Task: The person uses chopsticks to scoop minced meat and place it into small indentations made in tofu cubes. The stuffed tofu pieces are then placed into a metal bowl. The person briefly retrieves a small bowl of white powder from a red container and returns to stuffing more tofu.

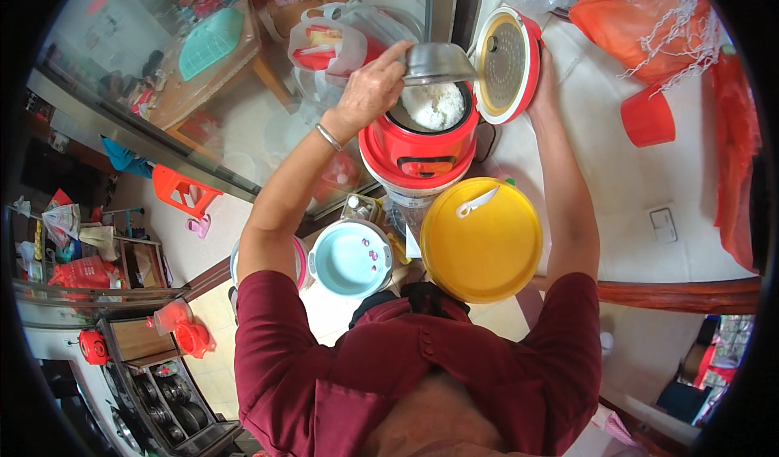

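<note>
My left hand (374, 86) grips the rim of a metal bowl (441, 61), tilted over the open red rice cooker (420, 156). White cooked rice (437, 107) shows inside the cooker's dark-rimmed pot, partly covered by the bowl. At the right of the cooker, its lid (506, 64) stands raised on edge, its pale inner plate facing the pot. My right hand (543, 86) holds the lid from its outer side, and most of the fingers are hidden behind it. Beneath the cooker is a red-lidded plastic bucket (414, 195).
Close to my body, a yellow round lid (481, 250) carries a white-handled knife (478, 203). A light blue basin (350, 256) stands left of it. Glass panels (243, 92) rise on the left. On the right-hand white surface (608, 214) are a red cup (648, 116) and an orange bag (639, 31).
</note>
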Demonstrator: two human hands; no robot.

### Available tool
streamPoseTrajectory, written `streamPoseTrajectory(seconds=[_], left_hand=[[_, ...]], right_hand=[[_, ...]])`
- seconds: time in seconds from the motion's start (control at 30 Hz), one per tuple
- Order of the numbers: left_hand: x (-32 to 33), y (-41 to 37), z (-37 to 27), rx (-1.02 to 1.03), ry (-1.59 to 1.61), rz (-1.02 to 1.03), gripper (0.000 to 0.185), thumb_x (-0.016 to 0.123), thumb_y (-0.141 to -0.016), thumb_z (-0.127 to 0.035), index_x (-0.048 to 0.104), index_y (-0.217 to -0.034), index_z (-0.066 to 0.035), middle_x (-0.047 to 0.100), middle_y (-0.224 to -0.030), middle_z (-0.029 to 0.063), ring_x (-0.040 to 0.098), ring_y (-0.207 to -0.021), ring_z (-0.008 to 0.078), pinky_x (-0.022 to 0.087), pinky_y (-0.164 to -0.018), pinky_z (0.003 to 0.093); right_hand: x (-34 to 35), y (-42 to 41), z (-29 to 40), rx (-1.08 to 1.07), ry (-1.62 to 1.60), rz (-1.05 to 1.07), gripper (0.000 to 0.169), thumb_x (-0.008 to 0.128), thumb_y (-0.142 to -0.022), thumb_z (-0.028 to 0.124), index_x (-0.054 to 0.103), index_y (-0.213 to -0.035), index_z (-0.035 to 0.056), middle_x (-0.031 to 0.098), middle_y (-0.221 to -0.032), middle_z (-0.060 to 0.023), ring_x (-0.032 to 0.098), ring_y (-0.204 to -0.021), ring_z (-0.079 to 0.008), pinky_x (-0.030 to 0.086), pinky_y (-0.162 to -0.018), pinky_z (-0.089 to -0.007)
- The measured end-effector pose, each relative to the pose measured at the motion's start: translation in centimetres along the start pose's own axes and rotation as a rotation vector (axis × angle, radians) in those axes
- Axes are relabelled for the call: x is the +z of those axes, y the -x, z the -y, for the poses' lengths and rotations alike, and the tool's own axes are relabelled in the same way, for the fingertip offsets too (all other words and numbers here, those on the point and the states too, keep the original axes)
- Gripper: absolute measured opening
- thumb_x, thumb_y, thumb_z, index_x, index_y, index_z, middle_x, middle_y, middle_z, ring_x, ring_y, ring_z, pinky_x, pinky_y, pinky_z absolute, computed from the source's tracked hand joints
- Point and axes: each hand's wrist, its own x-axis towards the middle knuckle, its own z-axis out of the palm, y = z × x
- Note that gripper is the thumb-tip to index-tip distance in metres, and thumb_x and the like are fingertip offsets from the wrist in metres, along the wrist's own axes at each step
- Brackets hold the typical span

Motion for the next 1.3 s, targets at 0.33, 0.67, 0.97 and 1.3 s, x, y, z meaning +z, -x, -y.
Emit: streamPoseTrajectory(seconds=[0.33, 0.67, 0.97, 1.3], left_hand=[[-4.1, 9.0, 3.1, -1.061, 1.016, -0.646, 0.007, 0.059, -0.088, -0.002, 0.062, -0.094, 0.0, 0.065, -0.087, 0.0091, 0.066, -0.076, 0.0163, 0.056, -0.062, 0.032], [-7.6, 22.2, -0.6, -1.332, 1.291, -0.785, 0.005, 0.055, -0.091, -0.004, 0.06, -0.094, -0.003, 0.068, -0.077, 0.0094, 0.066, -0.055, 0.0178, 0.051, -0.047, 0.0278], [-10.3, 28.5, -3.5, -1.377, 1.22, -0.8, 0.009, 0.056, -0.091, -0.002, 0.063, -0.097, -0.002, 0.069, -0.087, 0.0072, 0.067, -0.065, 0.0146, 0.059, -0.061, 0.028], [-11.9, 32.9, -5.1, -1.388, 1.219, -0.596, 0.011, 0.058, -0.093, -0.005, 0.063, -0.103, -0.002, 0.069, -0.092, 0.0068, 0.067, -0.075, 0.0145, 0.056, -0.065, 0.0296]], right_hand=[[5.1, 2.2, 1.2, -0.054, 0.145, -0.013, 0.051, 0.042, -0.104, 0.039, 0.055, -0.134, 0.0005, 0.061, -0.129, -0.0093, 0.06, -0.114, -0.0183, 0.046, -0.1, -0.0332], [12.5, 1.8, -3.9, -0.009, 0.753, 0.332, 0.039, 0.058, -0.099, 0.036, 0.067, -0.083, 0.0011, 0.057, -0.063, -0.0003, 0.056, -0.061, -0.0093, 0.044, -0.058, -0.027], [15.7, 3.2, -8.9, -0.035, 1.225, 0.465, 0.044, 0.057, -0.096, 0.042, 0.07, -0.088, 0.001, 0.063, -0.064, -0.0079, 0.062, -0.058, -0.0162, 0.047, -0.06, -0.0329], [15.7, 4.1, -9.4, -0.148, 1.33, 0.53, 0.037, 0.054, -0.099, 0.037, 0.066, -0.092, 0.0029, 0.061, -0.071, -0.0114, 0.057, -0.066, -0.0231, 0.044, -0.064, -0.0371]])
